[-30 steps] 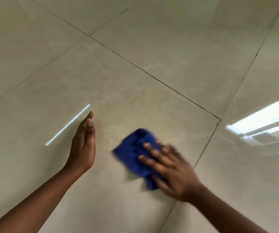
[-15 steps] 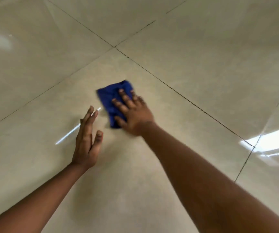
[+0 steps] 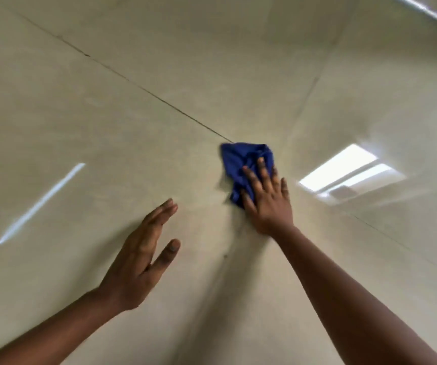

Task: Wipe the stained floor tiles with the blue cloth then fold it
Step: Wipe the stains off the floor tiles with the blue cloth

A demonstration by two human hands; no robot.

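A crumpled blue cloth (image 3: 241,162) lies on the glossy beige floor tiles (image 3: 107,122), close to a dark grout line. My right hand (image 3: 266,198) presses flat on the cloth's near half with straight, spread fingers and covers that part. My left hand (image 3: 141,259) is to the left and nearer to me, fingers straight and thumb apart, holding nothing; whether it touches the tile I cannot tell. A small dark speck (image 3: 224,256) shows on the tile between my two arms.
Grout lines (image 3: 133,83) cross the floor diagonally. Bright reflections of ceiling lights lie on the tiles at the left (image 3: 41,204) and at the right (image 3: 343,175). Nothing else stands on the floor in view.
My right hand has slid the cloth to the right, away from my left hand, up to the grout line. The view has swung as well. My left hand stays low at the left.
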